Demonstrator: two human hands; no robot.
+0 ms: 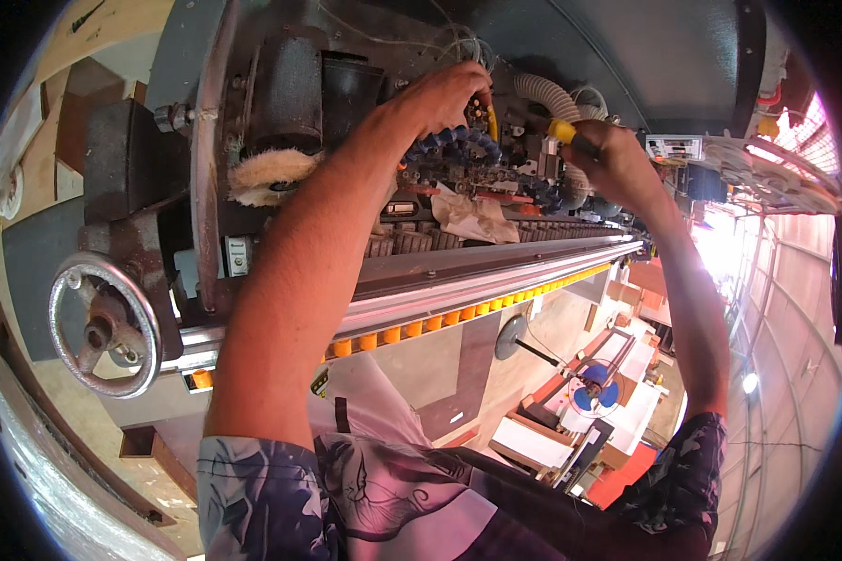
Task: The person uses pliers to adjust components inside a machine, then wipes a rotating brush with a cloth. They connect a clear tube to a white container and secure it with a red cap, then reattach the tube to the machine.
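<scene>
A: What is the right hand (617, 157) doing?
B: It is closed around a yellow-and-black handled tool (562, 131), whose dark end points toward the other hand, over the open machine.

A: And the left hand (457, 98)?
B: Its fingers are bent down just above a blue segmented hose (468, 140); I cannot tell whether they grip anything.

A: What lies around them?
B: A white corrugated hose (541, 89) runs behind the tool. Nearer the body, a crumpled tan sheet (474, 221) lies above a rail with a row of orange rollers (435, 325).

A: Any writing?
B: A small white switch plate (238, 255) near the left end carries tiny dark print, and a white panel (674, 148) at far right bears small markings.

A: Farther out?
B: A metal handwheel (103, 324) at left, and a blue-bladed fan (596, 388) beyond the rail.
</scene>
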